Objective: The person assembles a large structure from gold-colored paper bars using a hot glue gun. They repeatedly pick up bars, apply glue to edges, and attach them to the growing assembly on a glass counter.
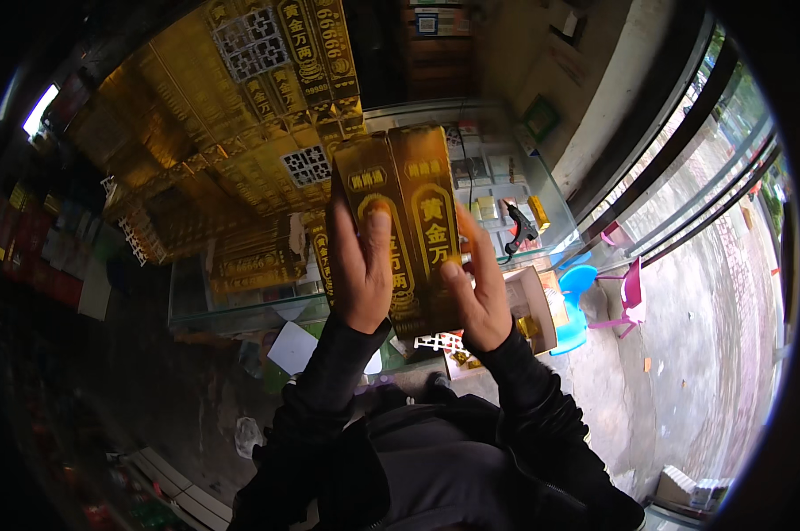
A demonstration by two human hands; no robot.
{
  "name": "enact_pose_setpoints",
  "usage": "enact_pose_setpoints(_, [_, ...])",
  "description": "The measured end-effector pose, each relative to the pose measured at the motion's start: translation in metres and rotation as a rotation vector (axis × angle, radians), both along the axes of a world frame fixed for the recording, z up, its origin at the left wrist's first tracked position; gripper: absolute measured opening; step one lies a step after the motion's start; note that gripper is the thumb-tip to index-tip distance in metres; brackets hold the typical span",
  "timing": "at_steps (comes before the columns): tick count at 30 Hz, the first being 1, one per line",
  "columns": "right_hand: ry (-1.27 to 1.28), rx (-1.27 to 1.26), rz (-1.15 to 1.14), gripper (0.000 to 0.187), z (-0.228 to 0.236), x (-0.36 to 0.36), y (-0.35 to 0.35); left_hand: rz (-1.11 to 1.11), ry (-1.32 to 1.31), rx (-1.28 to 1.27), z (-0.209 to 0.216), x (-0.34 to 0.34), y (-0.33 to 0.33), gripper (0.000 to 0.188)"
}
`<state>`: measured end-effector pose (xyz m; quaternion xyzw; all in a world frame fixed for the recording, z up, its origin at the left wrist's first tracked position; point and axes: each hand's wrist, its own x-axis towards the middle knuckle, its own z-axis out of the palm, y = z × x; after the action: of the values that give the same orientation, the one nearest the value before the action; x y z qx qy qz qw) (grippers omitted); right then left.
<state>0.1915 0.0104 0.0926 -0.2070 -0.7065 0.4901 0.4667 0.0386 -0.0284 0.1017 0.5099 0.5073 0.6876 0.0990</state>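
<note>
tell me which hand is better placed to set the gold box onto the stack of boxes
Left, probably. The left hand grips the gold box on the side toward the stack, which lies to the person's left. The right hand holds the far edge.

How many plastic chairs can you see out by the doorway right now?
2: a blue chair just past the glass counter, and a pink chair to its right nearer the pavement. A pink bit behind the blue one may be a third; more could be hidden.

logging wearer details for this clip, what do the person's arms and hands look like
Both arms wear long black fabric sleeves, snug at the wrist with creases along the forearms. The left hand and right hand are bare: no gloves. No rings or watch show. The sleeves join a black jacket with a zip visible low on the right.
</note>
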Motion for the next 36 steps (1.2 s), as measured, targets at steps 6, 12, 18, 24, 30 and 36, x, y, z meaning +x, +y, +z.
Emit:
enact_pose_setpoints(6, [0.187, 0.12, 0.035, 0.059, 0.045, 0.01, 0.025, -0.138, 0.251, 0.108, 0.004, 0.013, -0.007, 0.078])
enact_pose_setpoints(12, [0.221, 0.24, 0.017, 0.062, 0.039, -0.005, 0.004, -0.268, -0.098, 0.171, 0.029, 0.018, -0.012, 0.086])
enact_pose_setpoints(18, [0.274, 0.201, -0.002, 0.064, 0.03, -0.005, -0.001, -0.201, 0.016, 0.22, 0.03, 0.024, -0.014, 0.088])
enact_pose_setpoints(24, [0.259, 0.185, -0.007, 0.062, 0.032, -0.003, 0.0, -0.166, 0.07, 0.211, 0.031, 0.027, -0.012, 0.084])
enact_pose_setpoints(30, [0.241, 0.179, -0.023, 0.06, 0.027, -0.011, 0.006, -0.204, -0.015, 0.133, 0.033, 0.027, -0.002, 0.068])
enact_pose_setpoints(36, [0.14, -0.191, 0.228, 0.067, 0.009, -0.014, 0.027, -0.069, -0.164, -0.043, 0.029, -0.007, 0.03, 0.057])
